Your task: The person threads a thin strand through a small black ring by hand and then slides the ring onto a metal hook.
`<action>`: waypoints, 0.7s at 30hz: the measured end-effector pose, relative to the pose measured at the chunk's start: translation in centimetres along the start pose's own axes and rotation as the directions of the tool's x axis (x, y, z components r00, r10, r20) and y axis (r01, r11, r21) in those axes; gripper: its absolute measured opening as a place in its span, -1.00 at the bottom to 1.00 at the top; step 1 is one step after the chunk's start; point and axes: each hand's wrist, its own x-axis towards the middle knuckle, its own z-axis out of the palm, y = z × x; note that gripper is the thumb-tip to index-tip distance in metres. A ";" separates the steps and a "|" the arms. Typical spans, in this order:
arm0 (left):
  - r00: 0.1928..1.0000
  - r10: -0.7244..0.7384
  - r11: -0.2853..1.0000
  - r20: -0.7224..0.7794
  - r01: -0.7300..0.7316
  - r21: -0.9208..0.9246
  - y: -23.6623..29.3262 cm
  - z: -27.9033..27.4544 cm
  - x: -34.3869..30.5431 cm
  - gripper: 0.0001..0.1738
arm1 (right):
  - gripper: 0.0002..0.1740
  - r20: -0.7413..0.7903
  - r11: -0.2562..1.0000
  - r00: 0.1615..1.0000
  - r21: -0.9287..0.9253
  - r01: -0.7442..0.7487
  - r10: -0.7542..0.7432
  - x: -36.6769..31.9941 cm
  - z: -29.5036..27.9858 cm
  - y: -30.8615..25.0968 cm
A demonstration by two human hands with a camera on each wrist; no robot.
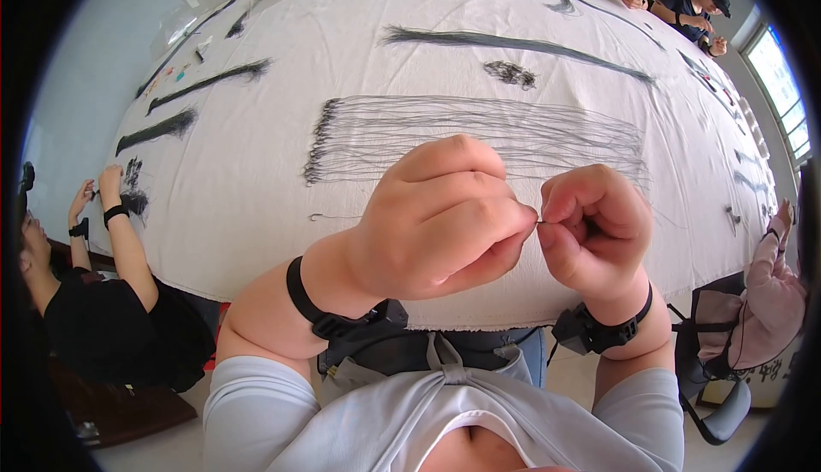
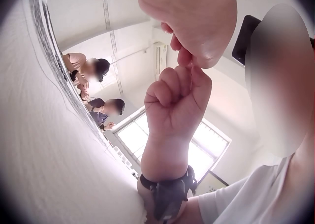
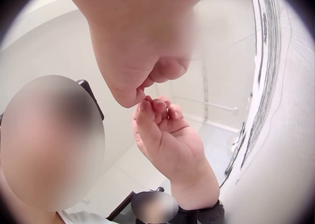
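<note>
Over the near part of the white cloth, the left hand point(image 1: 445, 220) and right hand point(image 1: 599, 228) meet fingertip to fingertip. Between them shows a tiny dark strand point(image 1: 539, 222), pinched by thumb and forefinger of each hand; most of it is hidden. In the left wrist view the right hand point(image 2: 174, 101) has its other fingers curled towards the palm. The right wrist view shows the left hand point(image 3: 170, 140) with its thumb and fingertips against the right hand's. Behind the hands lies a row of long dark strands point(image 1: 479, 134) with knotted left ends.
A single hooked strand point(image 1: 329, 216) lies left of the hands. Farther back are a small dark tangle point(image 1: 510, 73) and a long dark bundle point(image 1: 522, 44). More bundles point(image 1: 158, 130) lie at the left. Other people sit around the table point(image 1: 231, 258), at left, right and back right.
</note>
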 end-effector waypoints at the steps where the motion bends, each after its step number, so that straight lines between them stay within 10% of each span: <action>1: 1.000 0.007 1.000 -0.011 -0.007 0.016 0.0 0.1 -0.1 -0.60 | -0.81 0.005 0.999 0.999 0.037 -0.037 0.036 0.0 0.0 -0.1; 5: 1.000 -0.001 0.999 -0.028 0.002 0.043 -0.1 0.0 -0.1 -0.60 | -0.81 -0.056 0.984 0.989 0.120 -0.131 0.138 0.1 0.8 -0.5; 9: 0.999 -0.045 0.999 -0.004 0.045 0.017 0.0 -0.4 0.2 -0.61 | -0.79 -0.003 0.983 0.991 -0.128 0.134 -0.136 0.5 0.2 0.2; 21: 1.000 -0.006 0.999 -0.003 0.006 0.050 0.1 -0.5 0.2 -0.63 | -0.79 -0.069 0.984 0.995 0.166 -0.059 0.071 -0.3 0.4 -0.2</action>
